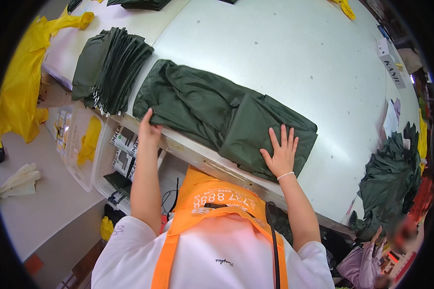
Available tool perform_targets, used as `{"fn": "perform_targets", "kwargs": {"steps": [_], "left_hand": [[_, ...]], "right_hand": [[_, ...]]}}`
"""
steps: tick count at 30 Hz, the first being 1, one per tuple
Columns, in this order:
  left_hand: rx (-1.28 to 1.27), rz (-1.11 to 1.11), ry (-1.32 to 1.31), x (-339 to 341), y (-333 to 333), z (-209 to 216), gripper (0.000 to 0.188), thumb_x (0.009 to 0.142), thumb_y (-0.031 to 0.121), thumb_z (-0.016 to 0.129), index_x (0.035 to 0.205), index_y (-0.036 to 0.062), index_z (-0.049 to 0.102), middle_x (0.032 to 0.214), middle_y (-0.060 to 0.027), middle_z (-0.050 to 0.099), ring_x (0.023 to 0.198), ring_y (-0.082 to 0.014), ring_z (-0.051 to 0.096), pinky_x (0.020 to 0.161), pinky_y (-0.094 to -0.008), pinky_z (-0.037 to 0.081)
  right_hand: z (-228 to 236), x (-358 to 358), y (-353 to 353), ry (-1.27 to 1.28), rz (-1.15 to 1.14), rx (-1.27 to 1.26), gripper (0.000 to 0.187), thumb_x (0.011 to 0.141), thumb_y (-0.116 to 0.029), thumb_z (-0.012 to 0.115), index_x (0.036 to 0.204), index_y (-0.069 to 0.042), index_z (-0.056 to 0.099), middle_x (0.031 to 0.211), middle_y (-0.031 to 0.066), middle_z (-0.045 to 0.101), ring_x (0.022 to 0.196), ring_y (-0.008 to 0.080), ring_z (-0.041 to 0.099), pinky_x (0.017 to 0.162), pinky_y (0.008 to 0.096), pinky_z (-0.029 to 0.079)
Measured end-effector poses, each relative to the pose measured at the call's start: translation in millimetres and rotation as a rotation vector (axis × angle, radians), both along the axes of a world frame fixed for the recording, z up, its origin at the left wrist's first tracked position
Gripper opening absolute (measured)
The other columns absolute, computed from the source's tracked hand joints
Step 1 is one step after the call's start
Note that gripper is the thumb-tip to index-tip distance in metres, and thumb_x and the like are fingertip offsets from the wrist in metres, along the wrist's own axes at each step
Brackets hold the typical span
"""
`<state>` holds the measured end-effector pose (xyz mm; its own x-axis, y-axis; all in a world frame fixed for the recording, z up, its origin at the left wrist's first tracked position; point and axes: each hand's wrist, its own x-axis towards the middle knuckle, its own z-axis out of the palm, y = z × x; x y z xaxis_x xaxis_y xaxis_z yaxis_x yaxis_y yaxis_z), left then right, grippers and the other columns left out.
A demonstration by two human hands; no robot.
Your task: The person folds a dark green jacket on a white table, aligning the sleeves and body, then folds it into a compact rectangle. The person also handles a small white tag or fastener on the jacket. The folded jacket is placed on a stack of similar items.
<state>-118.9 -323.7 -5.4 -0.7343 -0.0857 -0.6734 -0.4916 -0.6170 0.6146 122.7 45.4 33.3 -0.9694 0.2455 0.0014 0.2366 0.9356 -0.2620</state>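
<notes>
Your right hand (279,161) lies flat, fingers (283,136) spread, on the folded green cloth (190,103); your left hand (150,135) touches its left end, pinching or not I cannot tell; the cloth lies on the tabletop (284,62), beside a green stack (112,67).

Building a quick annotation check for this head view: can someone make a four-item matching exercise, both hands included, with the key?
Column one
1. Left hand
2. Right hand
3. Stack of folded dark green pieces
4. Apron

Column two
A. Orange, worn over a white top
B. Fingers spread, palm down on the dark green fabric
C. At the fabric's near edge, toward its left end
D. Left of that fabric

Pairs: 1-C, 2-B, 3-D, 4-A
</notes>
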Motion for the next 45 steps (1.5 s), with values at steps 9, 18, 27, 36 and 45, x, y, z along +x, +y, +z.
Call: {"fn": "perform_targets", "kwargs": {"steps": [9, 18, 27, 36, 45], "left_hand": [[-0.482, -0.441, 0.727, 89.6, 115.2, 153.5, 0.045, 0.076, 0.008, 0.069, 0.118, 0.0003, 0.053, 0.122, -0.0122, 0.054, 0.112, -0.0252, 0.051, 0.100, -0.0363, 0.036], [-0.876, -1.584, 1.524, 224.6, 234.5, 56.9, 0.023, 0.055, 0.002, 0.067, 0.074, 0.0081, 0.057, 0.145, -0.0085, 0.036, 0.139, -0.0349, 0.022, 0.106, -0.0678, 0.008], [-1.333, -1.510, 1.642, 237.2, 282.3, 51.8, 0.029, 0.062, 0.007, 0.065, 0.091, 0.0086, 0.061, 0.144, -0.0071, 0.037, 0.138, -0.0322, 0.022, 0.106, -0.0669, 0.012], [-0.287, -0.673, 0.057, 205.8, 192.3, 71.8, 0.081, 0.075, 0.028, 0.073, 0.141, 0.0060, 0.030, 0.145, -0.0187, 0.031, 0.138, -0.0310, 0.020, 0.110, -0.0459, 0.019], [-0.764, -0.951, 0.460, 244.4, 173.4, 26.7, 0.089, 0.068, 0.021, 0.083, 0.133, -0.0091, 0.030, 0.127, -0.0201, 0.048, 0.119, -0.0262, 0.047, 0.101, -0.0362, 0.038]], "right_hand": [[-5.8, -1.4, 2.1, 0.033, -0.088, 0.021, 0.067, 0.081, -0.050, 0.062, 0.139, -0.026, 0.041, 0.150, 0.0132, 0.025, 0.139, 0.0398, 0.015, 0.110, 0.0561, 0.012], [-40.2, 41.4, 81.7, 0.468, -0.819, -1.776, 0.062, 0.095, -0.047, 0.043, 0.134, 0.001, 0.042, 0.136, 0.0151, 0.045, 0.121, 0.0250, 0.047, 0.101, 0.0373, 0.038], [33.4, 8.8, 165.2, -0.001, -0.162, -0.153, 0.081, 0.072, -0.052, 0.071, 0.134, -0.005, 0.046, 0.131, 0.0219, 0.048, 0.118, 0.0356, 0.050, 0.099, 0.0393, 0.041], [27.0, 86.8, 55.7, -0.230, -0.460, -0.149, 0.071, 0.088, -0.054, 0.050, 0.117, 0.011, 0.045, 0.101, 0.0318, 0.053, 0.088, 0.0451, 0.059, 0.074, 0.0477, 0.050], [77.4, 92.8, 60.7, -0.193, -0.497, -0.641, 0.095, 0.085, -0.055, 0.055, 0.135, 0.018, 0.021, 0.130, 0.0404, 0.037, 0.123, 0.0459, 0.040, 0.104, 0.0400, 0.034]]}}
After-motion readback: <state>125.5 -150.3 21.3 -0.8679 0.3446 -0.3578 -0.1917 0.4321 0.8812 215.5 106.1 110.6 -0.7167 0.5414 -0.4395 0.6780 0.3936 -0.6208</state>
